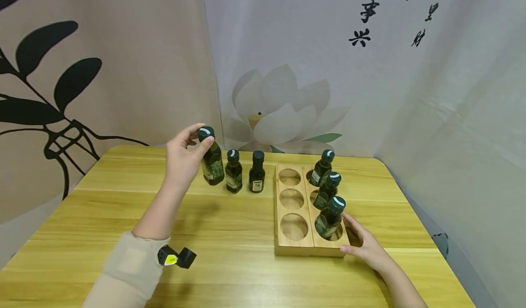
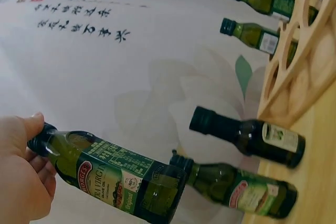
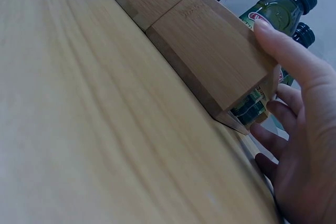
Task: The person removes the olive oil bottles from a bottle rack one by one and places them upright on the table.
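Note:
My left hand [image 1: 182,157] pinches the dark cap of a green olive oil bottle [image 1: 213,164] between thumb and fingers, its base hanging downward. In the left wrist view its green label reads extra virgin. Just right of it on the table stand a similar olive oil bottle [image 1: 234,173] and a darker, slim-necked bottle [image 1: 256,173]. My right hand [image 1: 367,248] holds the near right corner of a wooden bottle rack [image 1: 293,250], thumb at the front and fingers along the side. Nearest that hand is a green bottle [image 1: 330,219] in the rack's front right hole.
Two more green bottles [image 1: 327,190] [image 1: 322,167] fill the other right-column holes. Three round holes [image 1: 293,226] make up the rack's left column. The wooden table [image 1: 230,262] meets a printed curtain [image 1: 279,38] behind. A small black device [image 1: 176,257] is strapped on the left sleeve.

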Available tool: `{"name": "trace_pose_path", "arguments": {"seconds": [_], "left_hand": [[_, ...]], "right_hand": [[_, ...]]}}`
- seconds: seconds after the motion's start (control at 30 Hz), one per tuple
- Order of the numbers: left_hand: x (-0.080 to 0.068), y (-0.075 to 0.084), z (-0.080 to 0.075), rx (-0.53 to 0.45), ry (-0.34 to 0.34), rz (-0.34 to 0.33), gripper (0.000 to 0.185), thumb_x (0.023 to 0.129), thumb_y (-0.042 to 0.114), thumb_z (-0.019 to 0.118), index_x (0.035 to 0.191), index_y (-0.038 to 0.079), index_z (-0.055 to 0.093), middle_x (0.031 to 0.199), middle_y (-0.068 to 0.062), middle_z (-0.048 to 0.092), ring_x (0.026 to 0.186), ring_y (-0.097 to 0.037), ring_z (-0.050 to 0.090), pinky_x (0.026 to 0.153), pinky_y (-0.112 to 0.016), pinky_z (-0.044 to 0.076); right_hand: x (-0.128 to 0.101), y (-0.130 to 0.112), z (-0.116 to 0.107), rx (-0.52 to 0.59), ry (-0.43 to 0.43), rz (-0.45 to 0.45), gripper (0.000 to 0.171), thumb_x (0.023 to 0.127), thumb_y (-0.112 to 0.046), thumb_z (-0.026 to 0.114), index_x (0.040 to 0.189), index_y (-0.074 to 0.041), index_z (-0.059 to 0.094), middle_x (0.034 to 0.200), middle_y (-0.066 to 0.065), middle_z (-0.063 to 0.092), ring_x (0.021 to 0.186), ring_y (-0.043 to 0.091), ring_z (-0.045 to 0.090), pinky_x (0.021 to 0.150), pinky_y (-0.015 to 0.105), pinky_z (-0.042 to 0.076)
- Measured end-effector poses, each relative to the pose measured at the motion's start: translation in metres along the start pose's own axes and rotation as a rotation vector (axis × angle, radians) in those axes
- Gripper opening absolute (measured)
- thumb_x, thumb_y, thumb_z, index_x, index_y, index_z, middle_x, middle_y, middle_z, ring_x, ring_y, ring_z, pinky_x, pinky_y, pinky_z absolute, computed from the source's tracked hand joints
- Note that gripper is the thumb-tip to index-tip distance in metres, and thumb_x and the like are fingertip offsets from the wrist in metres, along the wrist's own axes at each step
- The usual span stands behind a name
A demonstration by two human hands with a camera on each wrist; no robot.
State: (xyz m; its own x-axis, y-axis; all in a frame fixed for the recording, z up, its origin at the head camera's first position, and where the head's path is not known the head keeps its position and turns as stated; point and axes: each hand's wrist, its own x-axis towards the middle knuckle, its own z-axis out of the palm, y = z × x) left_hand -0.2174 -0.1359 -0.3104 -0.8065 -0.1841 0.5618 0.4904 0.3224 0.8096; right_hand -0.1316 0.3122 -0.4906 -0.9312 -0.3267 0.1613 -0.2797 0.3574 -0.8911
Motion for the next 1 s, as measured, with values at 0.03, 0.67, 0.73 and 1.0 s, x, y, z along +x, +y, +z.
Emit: {"name": "trace_pose_path", "arguments": {"seconds": [0.03,0.67,0.73,1.0], "left_hand": [[0.001,-0.001,-0.002,0.006,0.003,-0.013,0.031,0.086,0.007,0.072,0.115,-0.002,0.065,0.102,-0.014,0.065,0.088,-0.012,0.052,0.078,-0.028,0.043],[0.022,-0.015,-0.011,0.017,-0.006,-0.173,0.041,0.087,0.023,0.072,0.122,0.005,0.062,0.104,-0.005,0.061,0.088,-0.014,0.055,0.074,-0.022,0.049],[0.022,-0.02,-0.009,0.019,-0.012,-0.191,0.041,0.087,0.024,0.072,0.122,0.004,0.062,0.104,-0.006,0.061,0.086,-0.014,0.055,0.074,-0.021,0.049],[0.018,-0.049,-0.003,0.04,-0.013,-0.245,0.042,0.088,0.025,0.072,0.123,0.005,0.062,0.106,-0.007,0.061,0.091,-0.016,0.053,0.074,-0.023,0.047]], "right_hand": [[0.0,0.0,0.0,-0.003,0.001,0.001,0.083,0.08,-0.005,0.073,0.149,0.001,0.027,0.143,0.032,0.035,0.123,-0.006,0.036,0.1,0.015,0.027],[-0.001,-0.001,0.0,-0.022,0.002,0.011,0.083,0.08,-0.006,0.073,0.149,0.0,0.027,0.142,0.031,0.037,0.129,0.047,0.031,0.1,0.016,0.028],[-0.001,-0.001,-0.001,-0.013,0.0,0.014,0.083,0.08,-0.007,0.073,0.149,0.0,0.027,0.142,0.031,0.037,0.129,0.048,0.031,0.1,0.015,0.028],[0.0,-0.001,-0.001,0.009,-0.011,0.025,0.083,0.082,-0.008,0.073,0.15,0.0,0.026,0.143,0.032,0.035,0.131,0.048,0.029,0.099,0.015,0.027]]}}
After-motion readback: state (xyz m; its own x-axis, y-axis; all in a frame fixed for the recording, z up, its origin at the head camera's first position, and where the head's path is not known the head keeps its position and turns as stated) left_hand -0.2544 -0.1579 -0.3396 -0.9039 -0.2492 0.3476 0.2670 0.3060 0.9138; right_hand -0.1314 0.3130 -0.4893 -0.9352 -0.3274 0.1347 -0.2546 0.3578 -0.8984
